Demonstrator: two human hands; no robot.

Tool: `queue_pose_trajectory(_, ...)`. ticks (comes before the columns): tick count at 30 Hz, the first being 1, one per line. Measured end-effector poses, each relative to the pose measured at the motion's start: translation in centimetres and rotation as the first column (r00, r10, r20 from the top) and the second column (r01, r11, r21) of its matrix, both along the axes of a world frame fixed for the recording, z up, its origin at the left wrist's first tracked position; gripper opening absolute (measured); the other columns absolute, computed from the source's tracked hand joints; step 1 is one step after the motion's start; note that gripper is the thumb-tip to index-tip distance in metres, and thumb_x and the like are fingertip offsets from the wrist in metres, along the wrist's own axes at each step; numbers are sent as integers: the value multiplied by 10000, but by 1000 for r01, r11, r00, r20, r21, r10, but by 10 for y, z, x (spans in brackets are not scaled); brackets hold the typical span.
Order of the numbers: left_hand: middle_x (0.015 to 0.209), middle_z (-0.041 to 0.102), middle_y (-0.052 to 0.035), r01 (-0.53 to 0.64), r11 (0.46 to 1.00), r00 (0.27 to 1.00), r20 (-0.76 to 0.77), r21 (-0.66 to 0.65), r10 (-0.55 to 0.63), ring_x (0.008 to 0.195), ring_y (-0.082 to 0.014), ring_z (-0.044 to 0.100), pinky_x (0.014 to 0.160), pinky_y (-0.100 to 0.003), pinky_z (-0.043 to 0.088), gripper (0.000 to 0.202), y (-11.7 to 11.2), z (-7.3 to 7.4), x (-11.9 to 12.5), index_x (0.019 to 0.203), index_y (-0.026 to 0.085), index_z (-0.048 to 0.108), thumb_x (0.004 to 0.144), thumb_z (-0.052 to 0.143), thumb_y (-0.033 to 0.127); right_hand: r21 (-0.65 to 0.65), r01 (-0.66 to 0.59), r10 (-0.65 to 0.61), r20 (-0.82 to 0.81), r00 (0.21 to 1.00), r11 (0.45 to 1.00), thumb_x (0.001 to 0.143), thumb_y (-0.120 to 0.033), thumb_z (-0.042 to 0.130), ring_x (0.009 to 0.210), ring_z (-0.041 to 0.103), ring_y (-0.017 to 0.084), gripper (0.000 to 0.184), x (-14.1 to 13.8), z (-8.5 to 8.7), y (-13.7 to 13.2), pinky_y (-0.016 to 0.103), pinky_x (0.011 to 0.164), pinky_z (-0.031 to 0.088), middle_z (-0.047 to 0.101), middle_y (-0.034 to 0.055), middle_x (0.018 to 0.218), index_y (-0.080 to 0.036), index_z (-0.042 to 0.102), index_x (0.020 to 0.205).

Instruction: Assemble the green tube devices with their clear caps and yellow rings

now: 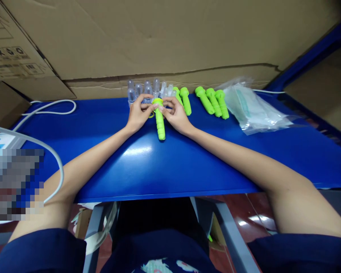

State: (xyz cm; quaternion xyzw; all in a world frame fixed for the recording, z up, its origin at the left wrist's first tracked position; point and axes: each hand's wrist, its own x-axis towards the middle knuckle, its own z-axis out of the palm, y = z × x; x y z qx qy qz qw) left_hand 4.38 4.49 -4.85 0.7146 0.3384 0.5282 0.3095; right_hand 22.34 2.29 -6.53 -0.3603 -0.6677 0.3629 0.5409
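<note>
Fingers of the left hand (139,113) and right hand (176,115) closed around the top of one lime-green handle (160,125).
Nearest, bare blue counter (165,170) spreads on the near side of the fingers; the handle slants from their grip toward this side, its thumbs pressed near the flared head, though whether the lower end touches the counter is hard to tell from above. Just beyond the left fingers, clear plastic containers (131,94) stand clustered; two loose green handles (185,101) lie just behind the right fingers. Farther right of them rest three more green handles (211,101), then a clear plastic bag (254,108). Well left of the fingers curls a white cable (71,108); cardboard (165,41) rises behind everything.
</note>
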Motion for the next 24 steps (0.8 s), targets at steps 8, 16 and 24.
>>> queue_pose_trajectory(8, 807, 765, -35, -20, 998, 1000, 3, 53, 20, 762, -164, 758, 631, -223, 572, 472, -1, -1, 0, 877, 198, 584, 823, 763, 632, 34, 3, -3, 11, 1000, 999, 833, -742, 685, 1115, 713, 268, 584, -2, 2, -2, 476, 917, 649, 665, 100, 1210, -262, 524, 1125)
queue_pose_trajectory(16, 799, 762, -33, -30, 999, 1000, 5, 43, 29, 701, -145, 739, 611, -219, 562, 439, -6, 4, 1, 831, 190, 586, 828, 782, 582, -4, 31, -31, -9, 999, 1000, 778, -770, 720, 1033, 750, 278, 633, -2, 1, -4, 453, 777, 695, 674, 89, 1170, -265, 505, 1094)
queue_pose_trajectory(24, 843, 766, -36, -31, 999, 998, -50, 27, 32, 781, -154, 751, 645, -214, 560, 428, -7, 7, 0, 844, 188, 590, 838, 778, 572, 6, 3, -3, 34, 999, 1000, 841, -765, 655, 942, 743, 227, 602, -1, -3, 0, 409, 726, 685, 628, 72, 1152, -286, 453, 1143)
